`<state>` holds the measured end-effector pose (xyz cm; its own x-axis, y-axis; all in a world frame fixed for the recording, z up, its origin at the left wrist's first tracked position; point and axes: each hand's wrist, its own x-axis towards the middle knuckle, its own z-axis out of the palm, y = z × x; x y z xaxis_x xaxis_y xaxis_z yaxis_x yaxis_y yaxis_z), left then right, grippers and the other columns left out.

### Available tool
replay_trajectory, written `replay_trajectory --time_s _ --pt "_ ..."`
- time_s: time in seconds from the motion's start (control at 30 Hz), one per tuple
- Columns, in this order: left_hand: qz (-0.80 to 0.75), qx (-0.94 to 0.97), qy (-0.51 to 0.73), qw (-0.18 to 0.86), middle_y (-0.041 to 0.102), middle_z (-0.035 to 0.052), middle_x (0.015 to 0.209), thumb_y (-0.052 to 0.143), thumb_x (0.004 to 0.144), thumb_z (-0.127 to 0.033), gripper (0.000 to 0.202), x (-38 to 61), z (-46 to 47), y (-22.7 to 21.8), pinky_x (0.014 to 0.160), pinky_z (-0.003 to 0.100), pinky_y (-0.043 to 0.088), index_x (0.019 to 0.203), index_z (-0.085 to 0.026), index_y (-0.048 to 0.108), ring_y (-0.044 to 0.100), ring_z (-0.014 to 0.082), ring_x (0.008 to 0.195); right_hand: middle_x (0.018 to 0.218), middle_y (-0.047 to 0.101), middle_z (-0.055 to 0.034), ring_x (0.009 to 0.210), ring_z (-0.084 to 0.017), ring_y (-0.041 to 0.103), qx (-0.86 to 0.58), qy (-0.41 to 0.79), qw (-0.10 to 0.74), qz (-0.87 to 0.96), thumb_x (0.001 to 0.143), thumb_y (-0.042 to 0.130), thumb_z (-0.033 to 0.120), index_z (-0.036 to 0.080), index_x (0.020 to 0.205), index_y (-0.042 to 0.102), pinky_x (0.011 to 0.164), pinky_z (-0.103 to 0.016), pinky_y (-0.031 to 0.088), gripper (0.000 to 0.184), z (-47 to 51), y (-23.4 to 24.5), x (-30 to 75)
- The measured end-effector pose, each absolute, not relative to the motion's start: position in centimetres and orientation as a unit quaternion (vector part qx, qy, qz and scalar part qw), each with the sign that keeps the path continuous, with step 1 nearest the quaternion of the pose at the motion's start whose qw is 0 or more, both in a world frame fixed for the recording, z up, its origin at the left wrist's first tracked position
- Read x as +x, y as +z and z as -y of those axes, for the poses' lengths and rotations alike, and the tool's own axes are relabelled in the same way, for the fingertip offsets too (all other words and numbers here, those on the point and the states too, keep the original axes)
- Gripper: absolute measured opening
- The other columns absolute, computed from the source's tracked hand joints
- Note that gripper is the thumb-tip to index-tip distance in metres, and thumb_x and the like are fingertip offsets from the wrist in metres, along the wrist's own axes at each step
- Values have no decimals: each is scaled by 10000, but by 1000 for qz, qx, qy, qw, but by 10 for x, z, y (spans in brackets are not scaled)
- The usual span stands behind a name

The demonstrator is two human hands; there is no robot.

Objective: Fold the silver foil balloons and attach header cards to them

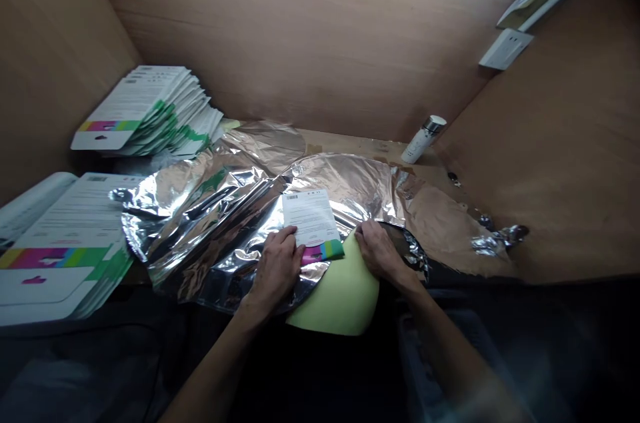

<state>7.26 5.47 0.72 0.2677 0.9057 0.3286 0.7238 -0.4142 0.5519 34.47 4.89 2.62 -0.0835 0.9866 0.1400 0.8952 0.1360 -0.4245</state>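
left hand (275, 270): fingers lie across the lower edge of a printed card (310, 218); pinching or only pressing, cannot tell.
right hand (379, 251): fingers rest on the upper edge of a pale green foam pad (340, 296), just beside the card; grip cannot tell.
card: flat on a crumpled silver foil sheet (345, 186), barcode end away from the person, coloured strip toward them.
pad: partly under the foil, jutting toward the person's body.
why so: foil looks slick, so the left hand probably pins the card; pad likely gives a firm backing.
stacks of matching cards (150, 110): at left, within reach, likely as supply.
surface (350, 146): wooden, under the foil.
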Motion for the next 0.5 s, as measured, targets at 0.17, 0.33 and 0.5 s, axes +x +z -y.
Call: replay_trajectory --time_s 0.17,0.33,0.5 --pt "-520 779 317 148 674 115 1282 568 948 -179 188 72 -54 9 995 522 529 766 -207 612 586 317 1109 827 556 -3 764 -178 526 -576 311 292 697 1033 424 383 226 927 520 693 -288 450 213 -40 70 330" --pt "-526 771 324 154 669 115 1293 580 948 -182 176 71 -54 8 1003 501 529 777 -197 623 577 311 1121 894 639 -43 842 -198 578 -592 220 245 736 986 496 299 203 910 609 779 -319 451 168 -55 77 327" --pt "-526 766 331 162 671 114 1297 587 939 -172 162 71 -53 7 976 498 544 784 -195 627 582 317 1140 945 637 -69 901 -215 583 -642 126 146 742 955 520 254 181 925 636 838 -339 434 140 -64 44 349"
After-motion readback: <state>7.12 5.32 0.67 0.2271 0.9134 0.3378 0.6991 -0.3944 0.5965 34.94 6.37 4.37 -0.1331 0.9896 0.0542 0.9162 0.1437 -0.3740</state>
